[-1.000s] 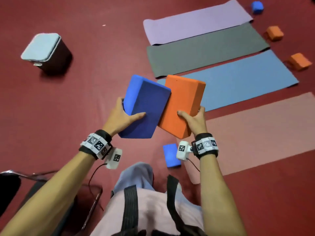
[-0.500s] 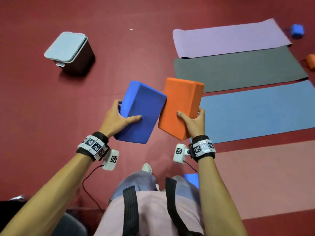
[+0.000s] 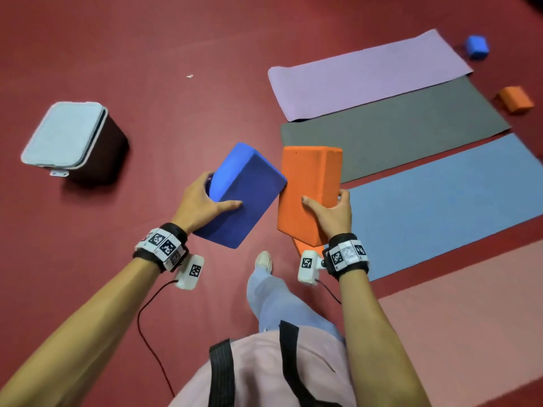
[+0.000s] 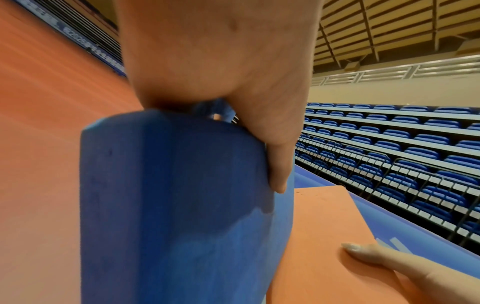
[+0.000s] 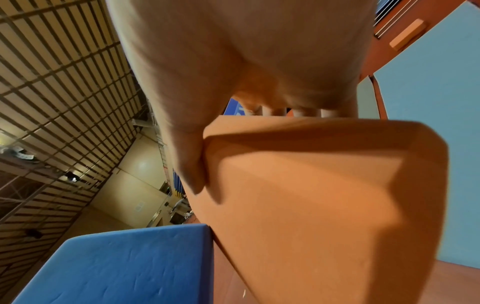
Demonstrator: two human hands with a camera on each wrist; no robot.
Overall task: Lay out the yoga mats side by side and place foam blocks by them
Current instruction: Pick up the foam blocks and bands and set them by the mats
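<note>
My left hand (image 3: pixel 205 205) grips a blue foam block (image 3: pixel 246 195) by its near end, thumb on the top face. My right hand (image 3: pixel 330 214) grips an orange foam block (image 3: pixel 308 189) the same way. Both blocks are held in the air, side by side and nearly touching, over the red floor. To the right lie several mats side by side: lilac (image 3: pixel 367 74), grey (image 3: pixel 393 127), blue (image 3: pixel 440 201) and pink (image 3: pixel 464 333). The left wrist view shows the blue block (image 4: pixel 182 205) under my left hand (image 4: pixel 233 82). In the right wrist view, my right hand (image 5: pixel 246 61) holds the orange block (image 5: pixel 324 195).
A small blue block (image 3: pixel 477 47) and an orange block (image 3: pixel 515 98) lie at the mats' far ends. Part of another orange block (image 3: pixel 299 246) shows on the floor below my right hand. A dark box with a pale lid (image 3: pixel 67 136) stands at the left. My foot (image 3: pixel 264 259) is between my arms.
I have walked along the mats' near ends, so they slid right and down in view. The blue floor block by the pink mat left view. Both hands kept their blocks.
</note>
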